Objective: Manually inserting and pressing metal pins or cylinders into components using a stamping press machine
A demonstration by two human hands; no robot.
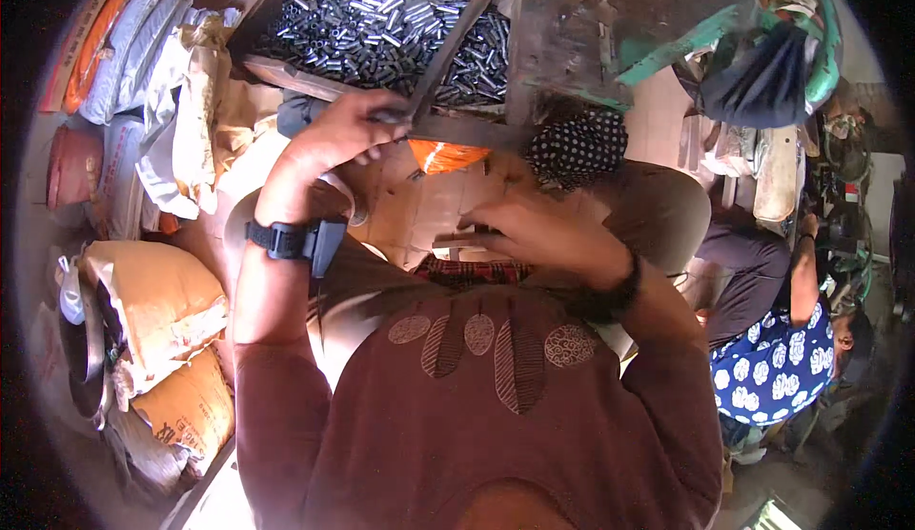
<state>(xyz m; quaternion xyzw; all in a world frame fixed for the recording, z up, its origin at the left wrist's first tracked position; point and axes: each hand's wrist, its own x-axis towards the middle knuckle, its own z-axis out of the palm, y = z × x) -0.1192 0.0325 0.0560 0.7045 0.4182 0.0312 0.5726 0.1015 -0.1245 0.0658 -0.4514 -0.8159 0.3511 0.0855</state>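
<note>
A wooden tray [286, 77] full of short, shiny metal tubes [381, 20] lies in front of me. My left hand [348, 130] is at its near edge, beside a dark bar that crosses the tray. Those fingers are curled together around something small and dark grey, too hidden to name. Over my lap is my right hand [519, 230], its fingers pointing left with a gap between them, and I see nothing held there. Below the tray edge, between the hands, shows an orange piece of sheet or bag [446, 156].
Right of the tray is a worn dark bench top [562, 44] with green metal parts [681, 44]. A black dotted cloth [577, 149] hangs at its near edge. Sacks [157, 306] crowd my left side. At far right another person in a blue patterned top [777, 368] sits close by.
</note>
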